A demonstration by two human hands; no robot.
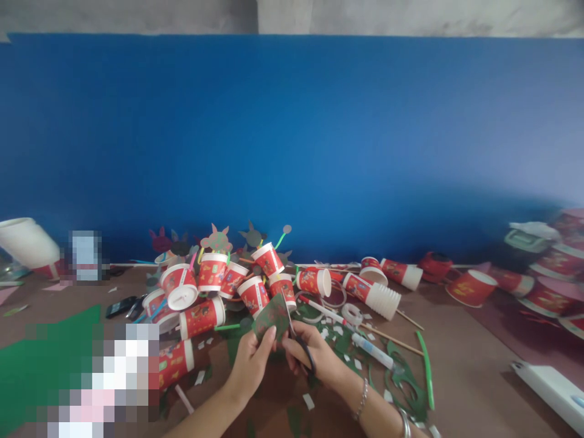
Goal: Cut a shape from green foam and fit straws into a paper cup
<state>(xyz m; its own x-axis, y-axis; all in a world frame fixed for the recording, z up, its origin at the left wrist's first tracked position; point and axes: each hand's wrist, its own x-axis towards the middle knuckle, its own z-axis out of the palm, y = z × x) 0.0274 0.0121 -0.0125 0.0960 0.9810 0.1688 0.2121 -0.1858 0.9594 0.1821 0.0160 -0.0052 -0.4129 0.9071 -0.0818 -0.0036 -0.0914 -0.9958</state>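
Toward the desk's (460, 365) far edge, red cups (212, 274) — nearer, left hand (250, 364) pinching green paper (270, 317), right hand (322, 356) gripping scissors (305, 347)

No word or number can be read. The red paper cups (212, 272) around the centre carry small printed marks — too tiny to make out. At right, another red cup (471, 288) shows a blurred yellow mark; the tube (371, 351) at lower right has bluish print — also illegible.
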